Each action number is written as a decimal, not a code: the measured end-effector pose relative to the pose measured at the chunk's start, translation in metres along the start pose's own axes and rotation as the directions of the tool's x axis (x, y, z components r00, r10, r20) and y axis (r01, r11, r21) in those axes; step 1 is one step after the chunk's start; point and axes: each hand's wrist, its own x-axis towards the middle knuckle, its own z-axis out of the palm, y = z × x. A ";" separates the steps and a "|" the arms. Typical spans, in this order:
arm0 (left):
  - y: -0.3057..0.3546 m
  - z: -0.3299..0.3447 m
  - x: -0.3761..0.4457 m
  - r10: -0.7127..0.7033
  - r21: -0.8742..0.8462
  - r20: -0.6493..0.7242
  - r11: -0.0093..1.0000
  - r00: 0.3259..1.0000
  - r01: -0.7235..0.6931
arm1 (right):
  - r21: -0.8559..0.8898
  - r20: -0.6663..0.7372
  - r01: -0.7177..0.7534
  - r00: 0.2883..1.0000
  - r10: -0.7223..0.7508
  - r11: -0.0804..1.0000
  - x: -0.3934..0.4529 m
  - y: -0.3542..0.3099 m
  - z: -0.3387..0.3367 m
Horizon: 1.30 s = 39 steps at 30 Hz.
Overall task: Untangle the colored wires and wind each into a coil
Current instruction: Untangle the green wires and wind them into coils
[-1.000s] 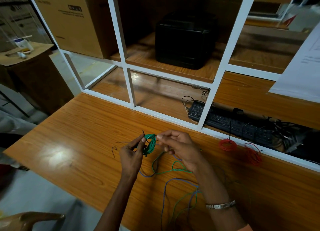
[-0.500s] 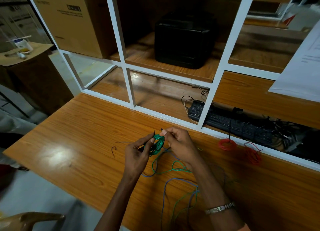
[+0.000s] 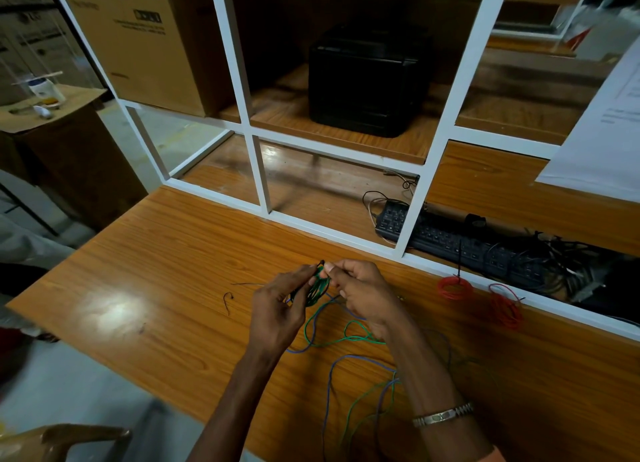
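A small green wire coil (image 3: 317, 288) is pinched between my left hand (image 3: 275, 309) and my right hand (image 3: 363, 295) above the wooden desk (image 3: 166, 274). Both hands grip it from opposite sides, with a thin black tie sticking up at its top. The loose tail of the green wire (image 3: 349, 338) trails down across the desk, crossing a purple wire (image 3: 332, 375) that loops toward the near edge. Two red coils (image 3: 454, 287) (image 3: 506, 306) lie at the right by the white frame.
A white window frame (image 3: 412, 216) borders the desk's far side; behind it are a black keyboard (image 3: 450, 240), tangled cables, a black box (image 3: 367, 81) and a cardboard carton (image 3: 138, 42). Thin black tie pieces (image 3: 227, 300) lie left of my hands. A chair arm (image 3: 69, 437) shows below.
Both hands have shifted a little to the right and closed in together on the green coil, which now looks narrower and squeezed between the fingers.
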 end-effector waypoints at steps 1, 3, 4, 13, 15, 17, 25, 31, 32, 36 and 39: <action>0.000 -0.001 0.000 0.027 0.020 0.009 0.999 1.000 -0.027 | -0.001 0.004 -0.011 1.000 0.011 1.000 -0.001 0.000 0.000; -0.001 -0.001 0.001 0.061 0.044 0.022 0.997 0.998 -0.062 | -0.009 -0.002 -0.042 0.999 0.042 0.999 -0.002 -0.002 0.000; -0.001 -0.001 0.001 0.066 0.045 0.019 0.997 0.998 -0.067 | -0.008 -0.005 -0.055 0.999 0.055 0.998 -0.002 -0.002 -0.001; 0.003 0.001 -0.001 0.054 0.054 0.016 0.997 0.998 -0.055 | 0.067 0.062 -0.098 0.994 0.094 0.993 -0.002 -0.002 -0.001; 0.003 0.001 -0.001 0.045 0.051 0.013 0.998 0.999 -0.046 | 0.082 0.061 -0.110 0.993 0.105 0.991 -0.002 -0.002 -0.001; 0.002 0.001 0.000 0.036 0.044 0.001 0.998 0.999 -0.036 | 0.132 0.071 -0.112 0.992 0.103 0.985 -0.002 -0.003 -0.001; 0.002 0.001 0.001 0.059 0.055 0.004 0.997 0.998 -0.059 | 0.120 0.055 -0.131 0.991 0.126 0.984 0.000 -0.003 -0.003; 0.005 0.003 0.001 0.061 0.062 -0.005 0.996 0.998 -0.061 | 0.141 0.051 -0.124 0.992 0.118 0.982 0.000 -0.006 -0.005; 0.005 0.003 0.002 0.056 0.057 -0.006 0.997 0.998 -0.056 | 0.139 0.050 -0.119 0.992 0.114 0.983 0.000 -0.008 -0.006; 0.004 0.003 0.002 0.076 0.087 0.005 0.993 0.997 -0.076 | 0.101 0.037 -0.148 0.989 0.145 0.984 0.000 -0.008 -0.005; 0.003 0.002 0.002 0.092 0.096 0.013 0.991 0.996 -0.093 | 0.094 0.025 -0.180 0.984 0.178 0.979 0.001 -0.006 -0.004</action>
